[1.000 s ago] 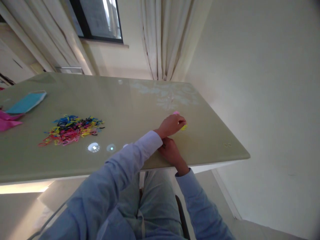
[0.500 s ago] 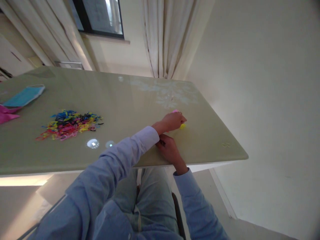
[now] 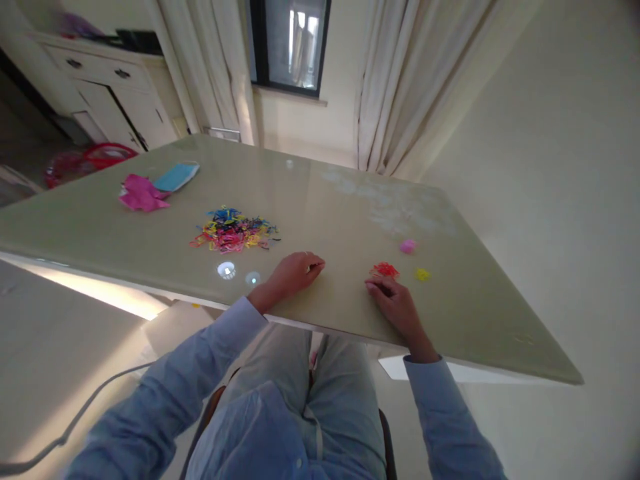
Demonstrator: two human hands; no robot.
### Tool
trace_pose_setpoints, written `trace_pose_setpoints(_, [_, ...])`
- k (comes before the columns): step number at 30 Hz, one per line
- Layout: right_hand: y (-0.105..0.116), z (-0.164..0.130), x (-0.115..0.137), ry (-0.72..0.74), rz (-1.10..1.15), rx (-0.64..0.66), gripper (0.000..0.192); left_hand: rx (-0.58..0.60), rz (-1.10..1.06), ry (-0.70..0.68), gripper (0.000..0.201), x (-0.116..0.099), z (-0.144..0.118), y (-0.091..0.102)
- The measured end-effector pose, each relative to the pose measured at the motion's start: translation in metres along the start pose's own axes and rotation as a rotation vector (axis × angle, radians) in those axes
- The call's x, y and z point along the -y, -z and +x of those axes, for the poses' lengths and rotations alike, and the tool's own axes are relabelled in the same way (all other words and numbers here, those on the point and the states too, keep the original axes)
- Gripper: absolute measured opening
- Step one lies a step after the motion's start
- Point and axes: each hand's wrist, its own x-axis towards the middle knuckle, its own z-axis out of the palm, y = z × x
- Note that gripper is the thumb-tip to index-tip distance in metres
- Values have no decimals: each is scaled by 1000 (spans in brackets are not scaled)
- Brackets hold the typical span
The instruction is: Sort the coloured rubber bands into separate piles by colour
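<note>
A mixed heap of small coloured rubber bands (image 3: 233,230) lies on the glossy table, left of my hands. My left hand (image 3: 293,275) is between that heap and the right side, fingers pinched together; anything in them is too small to make out. My right hand (image 3: 397,305) rests near the table's front edge with fingers curled and closed, right against a small pile of red rubber bands (image 3: 385,269). What its fingertips hold, if anything, is hidden. Beyond it sit a small pink pile (image 3: 408,247) and a small yellow pile (image 3: 423,274) of bands.
A crumpled pink cloth or wrapper (image 3: 143,193) and a blue face mask (image 3: 177,177) lie at the table's far left. The table (image 3: 320,200) ends near a wall on the right. Curtains, a window and a white cabinet (image 3: 115,87) stand behind.
My left hand has drawn back leftward from above the yellow pile, uncrossing my arms and uncovering the red and pink piles. The view has turned left; my right hand stays near the front edge.
</note>
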Motion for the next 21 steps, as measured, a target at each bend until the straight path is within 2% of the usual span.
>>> trace_pose_setpoints(3, [-11,11,9,-32,9,-23,28,-34,17,80,25,17,-19,4])
trace_pose_setpoints(7, [-39,33,42,-16,81,33,31,-34,-32,107,26,17,-23,5])
trace_pose_setpoints(10, [-66,58,77,120,63,134,27,-22,-47,111,26,14,-21,4])
trace_pose_setpoints(14, [-109,100,117,350,-55,305,22,-76,-115,138,25,17,-21,4])
trace_pose_setpoints(17, [-143,129,135,456,-195,438,21,-95,-196,147,26,21,-21,2])
trace_pose_setpoints(21, [-180,155,145,493,-418,543,17,-108,-261,138,27,23,-20,-1])
